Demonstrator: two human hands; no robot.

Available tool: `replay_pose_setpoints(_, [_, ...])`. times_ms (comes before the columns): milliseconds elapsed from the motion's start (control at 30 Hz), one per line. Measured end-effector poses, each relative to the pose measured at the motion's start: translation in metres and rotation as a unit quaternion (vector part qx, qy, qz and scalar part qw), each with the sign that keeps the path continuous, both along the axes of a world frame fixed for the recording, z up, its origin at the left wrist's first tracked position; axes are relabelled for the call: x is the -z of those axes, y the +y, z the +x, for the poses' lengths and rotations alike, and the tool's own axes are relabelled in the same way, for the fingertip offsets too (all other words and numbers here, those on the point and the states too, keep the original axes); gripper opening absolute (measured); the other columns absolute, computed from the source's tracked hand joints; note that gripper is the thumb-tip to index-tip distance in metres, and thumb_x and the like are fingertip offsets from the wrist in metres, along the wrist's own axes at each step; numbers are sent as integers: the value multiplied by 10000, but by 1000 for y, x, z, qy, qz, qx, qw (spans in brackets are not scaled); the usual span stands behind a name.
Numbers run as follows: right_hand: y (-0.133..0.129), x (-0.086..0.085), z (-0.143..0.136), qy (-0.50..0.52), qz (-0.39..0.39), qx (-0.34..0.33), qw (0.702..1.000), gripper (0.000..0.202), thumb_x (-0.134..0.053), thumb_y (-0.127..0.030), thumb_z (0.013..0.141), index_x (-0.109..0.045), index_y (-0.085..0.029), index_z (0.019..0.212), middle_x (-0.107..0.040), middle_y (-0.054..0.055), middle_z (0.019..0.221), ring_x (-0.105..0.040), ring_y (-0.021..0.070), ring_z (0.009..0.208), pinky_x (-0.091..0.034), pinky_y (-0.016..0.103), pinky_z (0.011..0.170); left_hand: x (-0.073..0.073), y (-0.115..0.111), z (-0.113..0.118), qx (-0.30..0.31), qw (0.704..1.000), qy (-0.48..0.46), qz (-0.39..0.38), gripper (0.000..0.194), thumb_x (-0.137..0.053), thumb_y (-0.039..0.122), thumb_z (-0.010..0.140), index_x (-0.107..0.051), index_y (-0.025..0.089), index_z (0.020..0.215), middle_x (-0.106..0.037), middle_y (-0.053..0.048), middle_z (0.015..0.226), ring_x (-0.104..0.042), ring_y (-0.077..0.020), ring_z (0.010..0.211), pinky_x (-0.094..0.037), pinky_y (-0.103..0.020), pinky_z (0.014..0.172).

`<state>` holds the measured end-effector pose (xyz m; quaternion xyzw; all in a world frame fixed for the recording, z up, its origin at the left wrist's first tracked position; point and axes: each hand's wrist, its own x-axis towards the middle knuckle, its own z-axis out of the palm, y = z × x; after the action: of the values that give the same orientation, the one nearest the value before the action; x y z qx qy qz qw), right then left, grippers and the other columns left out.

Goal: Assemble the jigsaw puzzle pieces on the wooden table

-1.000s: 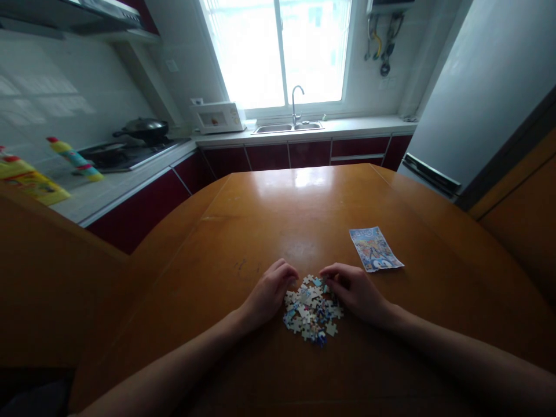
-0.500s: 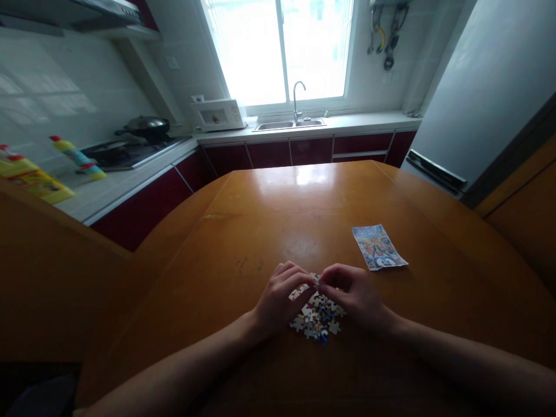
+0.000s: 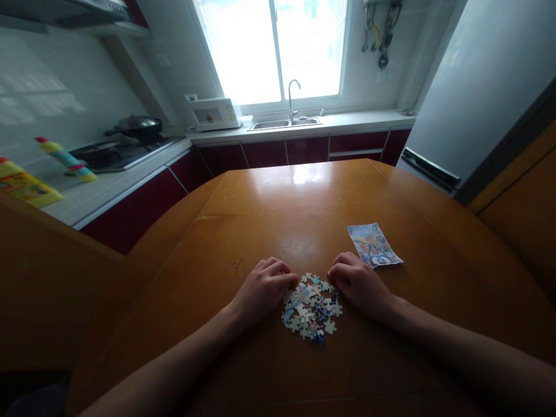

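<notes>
A loose heap of jigsaw puzzle pieces lies on the wooden table, some showing pale backs and others coloured print. At the heap's upper left edge is my left hand, fingers curled together; whatever they hold, if anything, is hidden. On the opposite side, my right hand is closed in a pinch, with a small puzzle piece just showing at its fingertips. Just beyond the right hand lies a printed picture sheet, blue with a colourful scene, its lower edge close to the knuckles.
Along the left counter stand yellow bottles and a lidded black pan on the stove. A white microwave and a sink sit under the window. The fridge rises at the right.
My hands were together over the heap, fingertips meeting at a small piece. They have moved apart, left and right, uncovering the top of the heap. The view has shifted slightly.
</notes>
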<state>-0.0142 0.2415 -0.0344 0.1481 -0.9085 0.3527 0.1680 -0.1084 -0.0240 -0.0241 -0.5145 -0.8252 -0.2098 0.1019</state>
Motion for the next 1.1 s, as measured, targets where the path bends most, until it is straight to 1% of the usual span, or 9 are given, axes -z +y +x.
replay_pose_setpoints(100, [-2, -1, 5, -7, 64, -16, 998, 238, -542, 2, 843, -689, -181, 808, -657, 74, 893, -576, 215, 874, -483, 360, 778, -5, -2, 2, 26, 999, -14, -15, 201, -638, 162, 946, -737, 289, 1067, -720, -7, 962, -600, -184, 926, -442, -338, 845])
replay_pose_setpoints(200, [-3, -2, 7, -11, 64, -11, 998, 255, -523, 13, 842, -691, -178, 844, -655, 74, 897, -570, 212, 870, -478, 358, 775, -6, -1, 3, 25, 999, -15, 25, 204, -606, 157, 962, -727, 259, 1089, -715, -29, 986, -591, -185, 938, -458, -329, 838])
replay_pose_setpoints(300, [-3, -5, 8, -18, 47, -32, 998, 203, -537, -70, 919, -706, -183, 928, -651, 73, 920, -566, 204, 884, -481, 341, 775, -5, 2, 5, 28, 998, -22, 45, 162, -611, 204, 969, -729, 233, 1078, -695, -51, 976, -575, -187, 930, -475, -321, 828])
replay_pose_setpoints(367, [-4, -8, 8, -29, 59, -58, 996, 120, -602, -175, 941, -719, -197, 937, -646, 70, 928, -564, 207, 902, -483, 338, 785, -4, 3, 7, 35, 998, -36, 26, 128, -640, 256, 962, -738, 243, 1042, -683, -48, 967, -569, -191, 933, -477, -330, 837])
replay_pose_setpoints(433, [-5, -10, 9, -40, 76, -72, 994, 94, -643, -243, 938, -727, -203, 924, -643, 70, 925, -562, 210, 907, -482, 339, 786, -4, 4, 9, 34, 998, -53, 6, 134, -661, 299, 953, -740, 255, 1053, -672, -48, 988, -562, -200, 958, -476, -346, 860])
replay_pose_setpoints(600, [-7, -10, 10, -52, 74, -78, 993, 113, -605, -193, 957, -706, -180, 909, -653, 76, 909, -567, 203, 891, -476, 329, 780, -4, 2, 8, 30, 996, -82, -14, 188, -672, 332, 947, -731, 274, 1116, -657, -53, 1043, -548, -217, 1008, -465, -382, 905])
replay_pose_setpoints(733, [-8, -9, 11, -44, 100, -78, 991, 174, -548, -191, 989, -690, -165, 891, -653, 82, 899, -565, 207, 870, -461, 347, 787, -3, 2, 7, 46, 994, -100, -7, 199, -688, 327, 936, -726, 281, 1126, -661, -48, 1058, -547, -220, 1029, -456, -388, 923])
replay_pose_setpoints(933, [-9, -8, 12, -51, 55, -69, 995, 204, -512, -169, 998, -659, -173, 857, -659, 65, 874, -574, 192, 823, -453, 316, 742, -3, 5, 8, 63, 987, -149, 20, 145, -675, 283, 944, -709, 253, 1083, -669, -43, 1053, -555, -207, 1032, -445, -360, 935])
replay_pose_setpoints(1100, [6, -5, 5, -62, 22, -16, 998, 171, -525, -134, 971, -665, -182, 885, -684, 59, 879, -612, 198, 834, -462, 316, 749, -4, 6, 10, 61, 980, -186, 35, 59, -662, 250, 942, -647, 203, 974, -683, -31, 984, -566, -188, 980, -436, -333, 923])
